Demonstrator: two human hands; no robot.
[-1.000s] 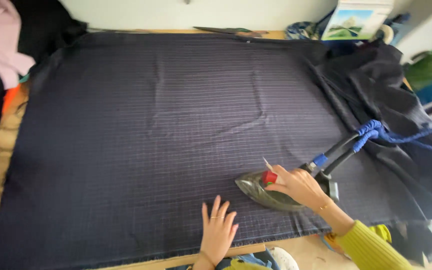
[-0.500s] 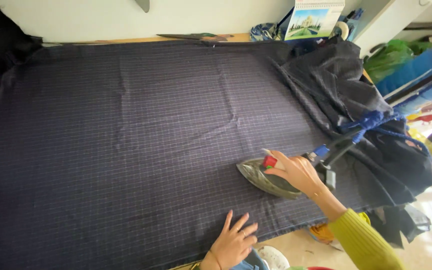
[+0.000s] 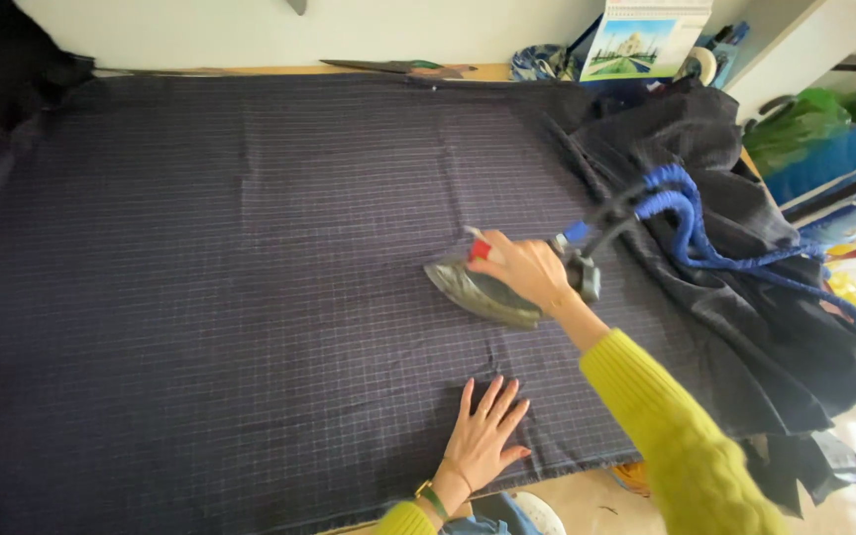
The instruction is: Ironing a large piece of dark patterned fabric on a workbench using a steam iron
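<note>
I am seeing the right hand closing around the handle of the grey iron, which is sitting flat on the dark checked cloth, right of the cloth's middle. Against the picture half a second ago, the iron and hand are lying further up the cloth, away from the near edge, with the iron's nose still pointing left. The left hand is now resting flat with fingers spread wide on the cloth near the near edge, holding nothing; earlier it was only reaching over that edge. The blue cord is looping from the iron's back over the bunched dark fabric at the right, and it is showing more of its length than before.

At the far edge of the worktop, I am looking at a standing card calendar with a picture of a white domed building under blue sky. To its left, dark scissors are lying along the worktop. A green bag is showing at the far right.
</note>
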